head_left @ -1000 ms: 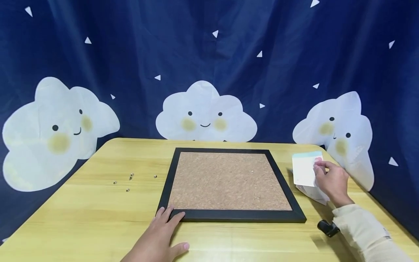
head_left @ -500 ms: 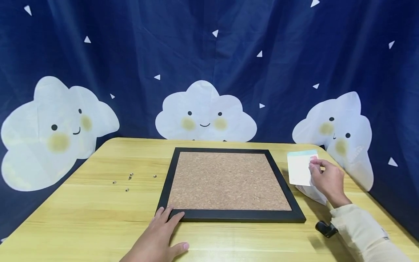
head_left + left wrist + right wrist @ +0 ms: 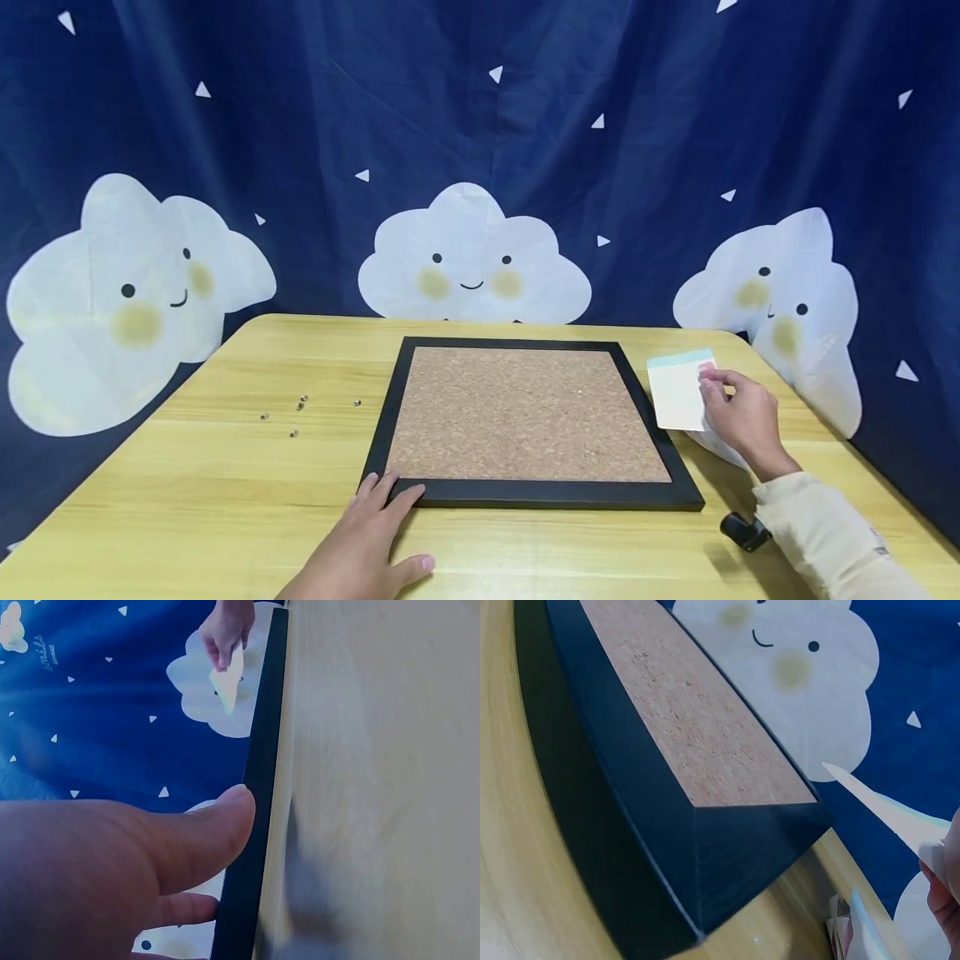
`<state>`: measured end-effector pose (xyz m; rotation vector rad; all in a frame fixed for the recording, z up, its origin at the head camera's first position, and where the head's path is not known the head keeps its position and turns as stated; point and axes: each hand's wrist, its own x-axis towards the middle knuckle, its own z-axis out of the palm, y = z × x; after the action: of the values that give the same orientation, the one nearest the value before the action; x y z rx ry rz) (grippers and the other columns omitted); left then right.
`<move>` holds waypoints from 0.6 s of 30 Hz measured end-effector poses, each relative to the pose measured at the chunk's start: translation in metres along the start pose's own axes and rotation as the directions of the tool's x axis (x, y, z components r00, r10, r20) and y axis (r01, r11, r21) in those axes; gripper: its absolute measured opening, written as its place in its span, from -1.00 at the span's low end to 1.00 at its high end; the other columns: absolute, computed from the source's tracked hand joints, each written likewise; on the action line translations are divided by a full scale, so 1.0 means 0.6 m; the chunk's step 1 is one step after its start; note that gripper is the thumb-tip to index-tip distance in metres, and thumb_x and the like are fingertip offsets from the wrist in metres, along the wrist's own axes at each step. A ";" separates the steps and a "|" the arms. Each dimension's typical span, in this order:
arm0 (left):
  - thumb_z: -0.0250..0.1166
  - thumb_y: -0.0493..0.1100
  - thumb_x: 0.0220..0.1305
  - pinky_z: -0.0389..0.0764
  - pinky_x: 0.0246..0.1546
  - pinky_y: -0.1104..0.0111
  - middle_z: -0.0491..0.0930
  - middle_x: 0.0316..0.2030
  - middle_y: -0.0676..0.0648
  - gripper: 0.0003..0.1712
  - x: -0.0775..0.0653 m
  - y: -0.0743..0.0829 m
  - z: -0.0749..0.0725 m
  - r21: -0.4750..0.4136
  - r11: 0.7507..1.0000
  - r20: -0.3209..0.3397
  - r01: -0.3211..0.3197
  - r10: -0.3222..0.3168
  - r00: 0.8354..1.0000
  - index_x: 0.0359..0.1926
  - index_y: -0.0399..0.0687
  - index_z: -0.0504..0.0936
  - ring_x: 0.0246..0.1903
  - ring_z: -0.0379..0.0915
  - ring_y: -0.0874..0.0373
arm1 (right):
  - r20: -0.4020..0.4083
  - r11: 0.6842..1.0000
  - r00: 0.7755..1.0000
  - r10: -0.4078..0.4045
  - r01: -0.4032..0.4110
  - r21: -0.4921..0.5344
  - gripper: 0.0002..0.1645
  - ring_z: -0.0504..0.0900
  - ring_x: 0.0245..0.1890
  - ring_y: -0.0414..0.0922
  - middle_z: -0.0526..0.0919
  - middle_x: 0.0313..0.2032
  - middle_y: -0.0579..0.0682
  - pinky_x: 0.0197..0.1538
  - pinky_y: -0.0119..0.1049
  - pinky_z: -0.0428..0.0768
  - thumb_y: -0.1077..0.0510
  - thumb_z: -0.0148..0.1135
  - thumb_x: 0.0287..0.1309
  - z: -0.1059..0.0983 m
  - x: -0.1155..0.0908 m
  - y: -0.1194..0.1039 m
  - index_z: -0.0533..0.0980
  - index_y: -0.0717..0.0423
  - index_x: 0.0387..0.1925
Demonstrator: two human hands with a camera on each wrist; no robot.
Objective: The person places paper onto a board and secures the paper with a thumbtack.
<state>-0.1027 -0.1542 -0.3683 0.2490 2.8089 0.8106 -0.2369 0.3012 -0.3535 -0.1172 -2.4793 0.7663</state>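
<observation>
My right hand pinches a small sheet of note paper by its right edge, thumb against fingertips. The sheet is cream-white with a pale blue-green band along the top and a bit of pink by the fingers. It is raised beside the right edge of a black-framed cork board. In the right wrist view the paper shows nearly edge-on past the frame's corner. My left hand rests with spread fingers on the board's near-left corner; in the left wrist view its thumb lies along the black frame.
More paper lies on the table under my right hand, partly hidden; the right wrist view shows these sheets too. Several small shiny metal pieces are scattered left of the board. A black object sits at my right sleeve. A dark blue curtain hangs behind.
My right hand has moved left with the sheet, away from the papers on the table and up to the board's right edge. My left hand has stayed on the frame corner.
</observation>
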 end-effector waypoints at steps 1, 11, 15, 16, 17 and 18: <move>0.49 0.20 -0.02 0.14 0.20 -0.32 0.16 0.38 -0.35 -0.12 0.000 0.000 0.000 0.002 1.000 -0.003 -0.001 0.001 1.000 0.29 -0.02 0.44 0.37 -0.11 -0.43 | 0.002 1.000 1.000 0.001 -0.001 0.000 -0.62 0.40 -0.62 -0.09 0.62 -0.46 0.17 -0.53 -0.29 0.34 0.10 0.05 0.36 0.001 0.000 -0.002 0.61 0.34 -0.08; 0.48 0.23 -0.03 0.13 0.19 -0.34 0.17 0.37 -0.37 -0.11 0.003 -0.003 0.002 0.001 1.000 0.006 -0.002 0.002 1.000 0.29 -0.02 0.44 0.37 -0.11 -0.43 | 0.026 0.999 0.999 -0.027 0.027 0.019 -0.63 0.57 -0.42 -0.02 0.64 -0.14 0.33 -0.44 -0.30 0.43 0.11 0.06 0.36 0.003 -0.006 -0.009 0.60 0.32 -0.05; 0.47 0.24 -0.03 0.12 0.18 -0.35 0.17 0.37 -0.36 -0.10 0.005 -0.003 0.002 -0.006 1.000 0.016 0.006 -0.006 1.000 0.29 -0.03 0.44 0.37 -0.11 -0.44 | 0.030 0.998 0.998 -0.049 0.048 0.035 -0.64 0.63 -0.34 0.08 0.60 -0.07 0.36 -0.37 -0.25 0.45 0.11 0.06 0.36 0.004 -0.008 -0.010 0.59 0.32 -0.05; 0.47 0.25 -0.03 0.12 0.19 -0.35 0.17 0.37 -0.35 -0.10 0.004 -0.003 0.002 -0.006 1.000 0.017 0.005 -0.005 1.000 0.29 -0.03 0.44 0.37 -0.11 -0.43 | 0.028 0.998 0.998 -0.054 0.053 0.039 -0.64 0.64 -0.31 0.10 0.60 -0.08 0.36 -0.35 -0.23 0.47 0.12 0.06 0.36 0.005 -0.008 -0.010 0.59 0.32 -0.06; 0.47 0.24 -0.03 0.12 0.18 -0.35 0.17 0.37 -0.35 -0.10 0.004 -0.002 0.002 -0.007 1.000 0.017 0.003 -0.003 1.000 0.29 -0.03 0.44 0.37 -0.11 -0.43 | 0.027 0.998 0.998 -0.057 0.056 0.041 -0.65 0.64 -0.30 0.12 0.61 -0.08 0.36 -0.34 -0.21 0.47 0.12 0.06 0.36 0.005 -0.009 -0.010 0.59 0.32 -0.07; 0.47 0.24 -0.03 0.12 0.18 -0.35 0.17 0.37 -0.36 -0.10 0.004 -0.003 0.002 -0.006 1.000 0.015 0.000 0.000 1.000 0.29 -0.03 0.44 0.37 -0.11 -0.43 | 0.026 0.997 0.998 -0.059 0.058 0.043 -0.65 0.64 -0.29 0.13 0.61 -0.09 0.36 -0.32 -0.20 0.48 0.12 0.06 0.36 0.005 -0.009 -0.010 0.58 0.32 -0.08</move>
<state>-0.1053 -0.1545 -0.3703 0.2533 2.7920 0.8139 -0.2336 0.2934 -0.3552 -0.0185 -2.4794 0.7994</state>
